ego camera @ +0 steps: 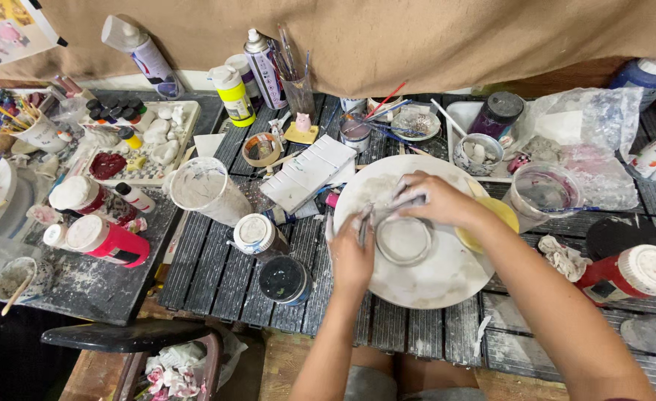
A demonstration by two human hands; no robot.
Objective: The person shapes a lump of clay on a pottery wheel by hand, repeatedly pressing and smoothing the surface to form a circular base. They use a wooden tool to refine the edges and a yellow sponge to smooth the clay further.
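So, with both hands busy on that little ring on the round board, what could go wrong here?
The left hand holds a thin tool against the ring, which the right hand steadies; a slip might gouge it. The open black jar sits just beside the left forearm and could get knocked. The red bottle lying by the right arm might roll if bumped.

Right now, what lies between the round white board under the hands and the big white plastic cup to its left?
In the head view, a white ridged palette lies between the round white board and the big white plastic cup, on the dark slatted table.
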